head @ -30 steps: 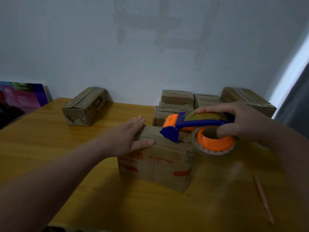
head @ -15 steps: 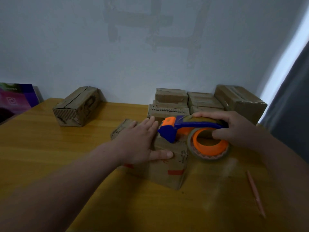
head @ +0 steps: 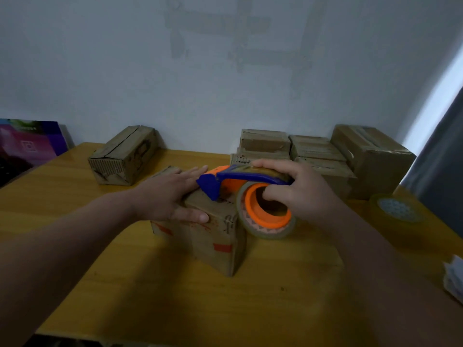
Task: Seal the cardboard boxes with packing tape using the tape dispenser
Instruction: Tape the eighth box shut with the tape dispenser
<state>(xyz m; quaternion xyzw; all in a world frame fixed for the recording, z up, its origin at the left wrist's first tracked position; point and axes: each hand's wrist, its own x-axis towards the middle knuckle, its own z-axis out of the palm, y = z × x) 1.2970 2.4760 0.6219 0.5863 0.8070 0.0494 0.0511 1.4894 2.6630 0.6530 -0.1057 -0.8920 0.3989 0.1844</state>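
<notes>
Cardboard box (head: 213, 236) sits under flat, straight-fingered left hand (head: 167, 196); right hand (head: 305, 194) grips tape dispenser (head: 240, 177) on top, probably ready to pull tape across.

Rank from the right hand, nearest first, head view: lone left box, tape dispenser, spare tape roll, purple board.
1. tape dispenser, gripped in the right hand.
2. spare tape roll, on the table to its right.
3. lone left box, back left.
4. purple board, far left edge.
</notes>
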